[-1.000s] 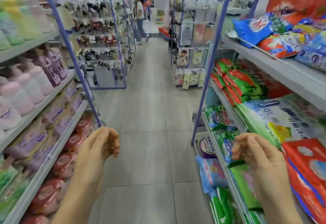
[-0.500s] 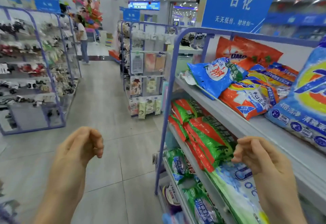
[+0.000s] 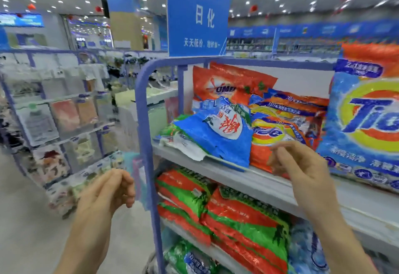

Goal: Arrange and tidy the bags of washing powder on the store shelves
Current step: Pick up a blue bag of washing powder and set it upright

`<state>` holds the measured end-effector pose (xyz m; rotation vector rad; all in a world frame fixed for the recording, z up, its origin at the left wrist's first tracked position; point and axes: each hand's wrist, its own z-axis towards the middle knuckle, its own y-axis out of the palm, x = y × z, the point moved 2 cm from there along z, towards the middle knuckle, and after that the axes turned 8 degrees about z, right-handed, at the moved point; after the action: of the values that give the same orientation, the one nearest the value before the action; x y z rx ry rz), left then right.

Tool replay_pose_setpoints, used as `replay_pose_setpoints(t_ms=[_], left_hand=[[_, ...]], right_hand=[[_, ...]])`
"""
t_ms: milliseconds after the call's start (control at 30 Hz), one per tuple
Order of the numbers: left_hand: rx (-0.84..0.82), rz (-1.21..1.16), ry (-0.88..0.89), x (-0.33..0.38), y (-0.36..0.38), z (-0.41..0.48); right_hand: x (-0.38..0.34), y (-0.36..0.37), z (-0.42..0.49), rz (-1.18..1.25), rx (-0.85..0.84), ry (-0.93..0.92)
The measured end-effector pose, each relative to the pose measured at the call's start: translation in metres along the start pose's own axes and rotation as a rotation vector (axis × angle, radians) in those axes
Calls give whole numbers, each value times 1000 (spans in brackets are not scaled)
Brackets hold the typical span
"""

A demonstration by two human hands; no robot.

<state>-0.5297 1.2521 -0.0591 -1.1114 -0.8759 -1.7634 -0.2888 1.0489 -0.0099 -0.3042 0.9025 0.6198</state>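
Both hands are up in front of me, nothing in either. L hand point(image 3: 108, 189) sits at 7 o'clock in my view, fingers loosely curled with the thumb near the tips, over the aisle floor point(image 3: 26, 219) and just left of the rack's blue frame tube point(image 3: 146, 144). R hand point(image 3: 302, 163) is at 4 o'clock, also loosely curled and empty, in front of the top shelf point(image 3: 269, 187). It overlaps the lower edge of the orange Tide bag point(image 3: 280, 127); can't tell if the fingertips touch it.

Top shelf, approx left to right:
- Blue bag point(image 3: 216, 135) lies tilted at 12 o'clock from the L hand. Its lower corner hangs past the shelf lip, and it rests on a green-white bag point(image 3: 183, 142).
- Orange OMO bag point(image 3: 226, 83) stands upright behind it, against the back panel.
- The orange Tide bag leans beside the blue one, w/ more like it stacked behind.
- Big blue Tide bag point(image 3: 367, 122) stands upright at 3 o'clock, near the shelf front, just right of the R hand.

One shelf down, red-green bags point(image 3: 237, 215) lie piled flat. Below those, at 6 o'clock, is a green bag point(image 3: 190, 258). A blue sign point(image 3: 198, 14) stands on top of the rack at 12 o'clock. Across the aisle, at 9 o'clock, is another rack point(image 3: 54, 122); its goods are too blurred to ID.
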Motion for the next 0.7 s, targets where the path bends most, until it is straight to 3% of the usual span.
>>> replay_pose_setpoints(t_ms=[167,333,467,567,700], left_hand=[[-99,-61,-14,-16,-1,45],[-160,-108,-20,-24,3,69],[-250,-126,-7,-25,8,77],[-294,-144,-23,-28,16,82],[-345,-109,-21,-32,35,89]], right_hand=[[9,78,49,-580,-164,-145],[45,142,77,-1108,-294,-177],[56,170,88,-1397,-212,-248],[45,159,112,-1360,-51,-235],[30,114,160,-849,98,80]])
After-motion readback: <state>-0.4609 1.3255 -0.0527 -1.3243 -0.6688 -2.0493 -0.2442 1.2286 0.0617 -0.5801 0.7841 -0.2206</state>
